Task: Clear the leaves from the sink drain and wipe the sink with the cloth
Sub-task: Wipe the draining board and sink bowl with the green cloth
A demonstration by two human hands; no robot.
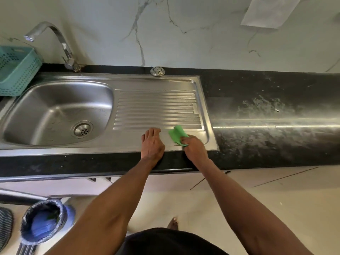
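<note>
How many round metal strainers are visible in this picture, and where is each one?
2. One drain strainer is fitted in the bottom of the sink basin. One loose strainer cap lies on the black counter behind the drainboard. None seems hidden.

White marble-veined wall [184, 24] behind a black stone worktop [266, 107], its surface streaked with pale residue. Pale tiled floor [257, 199] below; a lined bin [42, 223] stands at lower left.

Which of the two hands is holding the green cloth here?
The right hand grips the green cloth on the drainboard's near edge; the left hand rests flat beside it, holding nothing.
</note>
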